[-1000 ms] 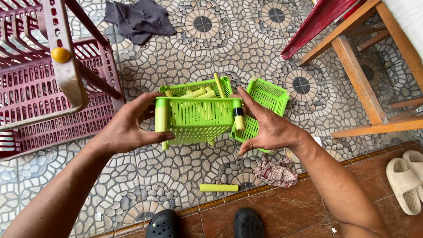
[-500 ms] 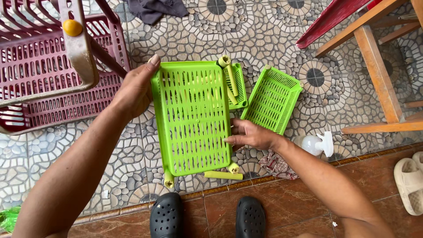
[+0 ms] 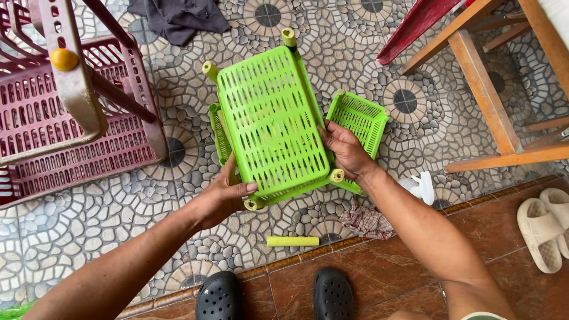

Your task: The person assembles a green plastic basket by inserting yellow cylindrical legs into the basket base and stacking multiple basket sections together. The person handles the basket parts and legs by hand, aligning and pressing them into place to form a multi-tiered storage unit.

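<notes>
Both hands grip the lime-green slotted plastic tray (image 3: 272, 118), held tilted above the patterned tile floor (image 3: 355, 53). Left hand (image 3: 222, 198) clamps its near corner, fingers underneath hidden. Right hand (image 3: 347, 151) closes on the right edge, fingertips hidden. The tray mostly hides a second green tray (image 3: 218, 133) and overlaps a third green basket tray (image 3: 361, 121). Maroon rack (image 3: 53, 118) is cut off at left.

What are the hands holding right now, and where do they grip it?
Both hold the green slotted tray: the left hand grips its near edge by a corner socket, and the right hand holds its right side edge.
</notes>
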